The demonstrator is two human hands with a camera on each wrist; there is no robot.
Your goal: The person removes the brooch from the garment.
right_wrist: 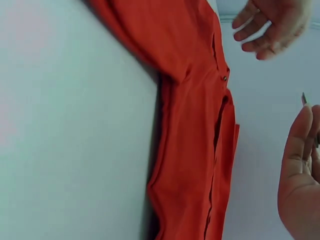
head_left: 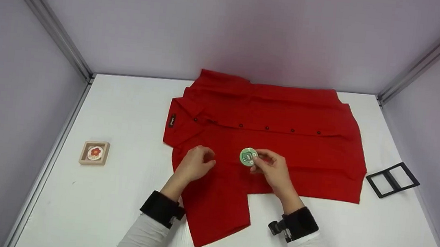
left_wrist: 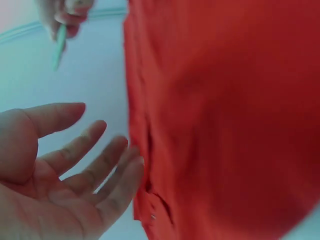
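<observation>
A red short-sleeved button shirt lies spread on the white table, its collar toward the left. Between thumb and fingers my right hand pinches a round green badge by its right edge, above the shirt front. The badge's face has a small picture that is too small to make out. My left hand hovers near the collar and the near sleeve, holding nothing. In the left wrist view the fingers of the left hand are spread and relaxed, and the badge shows edge-on.
A small wooden box with a red flower picture sits on the left of the white table. A black two-window frame lies at the right, close to the shirt hem. Pale walls enclose the back and sides.
</observation>
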